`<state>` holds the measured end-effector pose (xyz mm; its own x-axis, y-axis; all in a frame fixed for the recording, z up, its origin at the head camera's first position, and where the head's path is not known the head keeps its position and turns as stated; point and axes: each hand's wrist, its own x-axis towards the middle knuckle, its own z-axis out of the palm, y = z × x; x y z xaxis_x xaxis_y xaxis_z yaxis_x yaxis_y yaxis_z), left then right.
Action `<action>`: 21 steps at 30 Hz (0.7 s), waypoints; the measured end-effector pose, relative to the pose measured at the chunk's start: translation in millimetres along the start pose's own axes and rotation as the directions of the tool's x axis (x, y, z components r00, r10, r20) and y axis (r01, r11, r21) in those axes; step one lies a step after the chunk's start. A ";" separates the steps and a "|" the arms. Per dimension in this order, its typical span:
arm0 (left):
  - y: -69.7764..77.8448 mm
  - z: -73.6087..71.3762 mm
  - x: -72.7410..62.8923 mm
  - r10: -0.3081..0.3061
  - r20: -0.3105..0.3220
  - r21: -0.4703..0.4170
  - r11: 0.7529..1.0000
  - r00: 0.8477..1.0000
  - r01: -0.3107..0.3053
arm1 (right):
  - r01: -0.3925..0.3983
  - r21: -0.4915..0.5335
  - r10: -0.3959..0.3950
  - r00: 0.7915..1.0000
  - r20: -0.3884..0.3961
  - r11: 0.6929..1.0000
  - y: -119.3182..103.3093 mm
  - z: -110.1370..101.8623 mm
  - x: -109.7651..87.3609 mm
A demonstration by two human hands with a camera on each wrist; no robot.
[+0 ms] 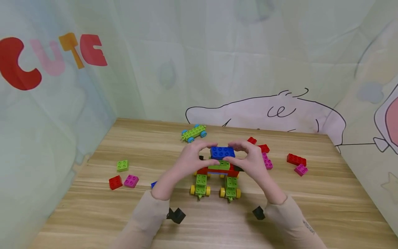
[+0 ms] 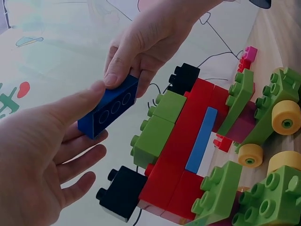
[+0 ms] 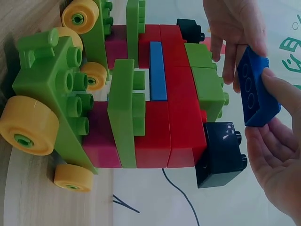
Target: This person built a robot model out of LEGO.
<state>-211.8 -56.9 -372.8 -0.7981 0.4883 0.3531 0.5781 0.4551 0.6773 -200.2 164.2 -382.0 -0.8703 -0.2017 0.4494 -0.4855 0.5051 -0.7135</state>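
A blue brick (image 1: 222,152) is pinched at its two ends by my left hand (image 1: 190,159) and my right hand (image 1: 249,159). Both wrist views show a gap between this brick's hollow underside and the light green bricks (image 2: 159,127) of the build. Those green bricks sit on a row of red bricks (image 3: 181,99), with a black brick (image 3: 221,153) at each end. Beneath the red row, a flat blue piece (image 2: 201,140) spans the middle. Two green wheeled bases (image 1: 201,181) with yellow wheels (image 3: 29,125) carry the whole build.
Behind the build stands a green base with blue wheels (image 1: 194,133). Loose green (image 1: 122,165), red (image 1: 115,182) and pink bricks (image 1: 131,181) lie at left. More red (image 1: 296,159) and pink bricks (image 1: 301,169) lie at right. A printed curtain (image 1: 199,62) borders the wooden table (image 1: 214,224).
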 end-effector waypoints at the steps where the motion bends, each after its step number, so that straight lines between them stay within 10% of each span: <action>1: 0.0 0.8 -0.2 -0.007 -0.008 0.003 1.000 1.000 0.007 | -0.003 -0.005 0.003 1.000 0.000 1.000 -0.5 0.3 -0.3; 21: -12.8 6.5 -1.2 0.025 -0.030 -0.041 0.999 0.999 -0.026 | 0.028 0.027 -0.032 0.982 0.185 0.999 13.7 -7.8 1.3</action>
<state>-217.2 -58.5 -386.1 -0.7883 0.4765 0.3893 0.5912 0.4113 0.6937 -207.4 177.4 -387.0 -0.8545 -0.3698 0.3648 -0.5114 0.4761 -0.7154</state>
